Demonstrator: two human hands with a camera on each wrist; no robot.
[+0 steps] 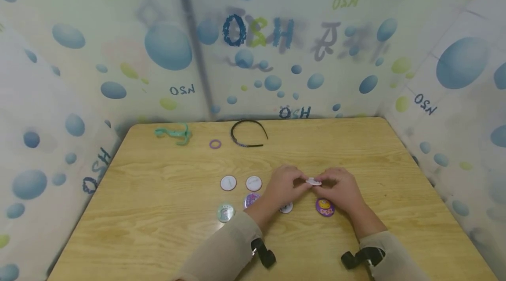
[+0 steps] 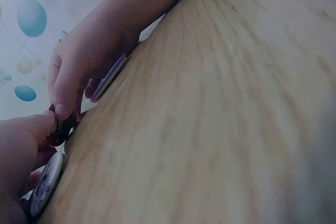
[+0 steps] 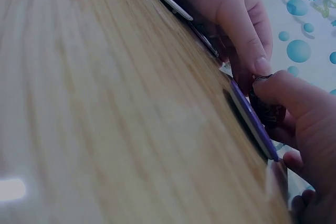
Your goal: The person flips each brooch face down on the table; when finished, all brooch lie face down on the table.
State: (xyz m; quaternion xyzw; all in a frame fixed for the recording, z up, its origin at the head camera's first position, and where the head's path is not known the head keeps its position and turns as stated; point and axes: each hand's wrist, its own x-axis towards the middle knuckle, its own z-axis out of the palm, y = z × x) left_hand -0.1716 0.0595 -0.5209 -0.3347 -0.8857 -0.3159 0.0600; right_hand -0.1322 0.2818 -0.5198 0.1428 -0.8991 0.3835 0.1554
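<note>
My left hand (image 1: 285, 186) and right hand (image 1: 341, 186) meet right of the table's middle, both pinching one small round pin badge (image 1: 314, 181) between thumb and fingers. Its pale back faces up in the head view; a dark, reddish front (image 3: 269, 108) shows in the right wrist view. Just below the right hand lies a purple badge (image 1: 325, 207) with a yellow figure. A whitish badge (image 1: 287, 207) sits beneath the left hand, partly covered by it. The left forearm overlaps a violet patterned badge (image 1: 251, 199), and a pale green badge (image 1: 226, 213) lies left of that.
Two badges, one (image 1: 228, 183) left of the other (image 1: 254, 183), lie with white backs up. Farther back are a mint-green pronged plastic piece (image 1: 174, 133), a purple ring (image 1: 215, 144) and a black headband (image 1: 234, 136). Patterned walls border the wooden table (image 1: 158, 237).
</note>
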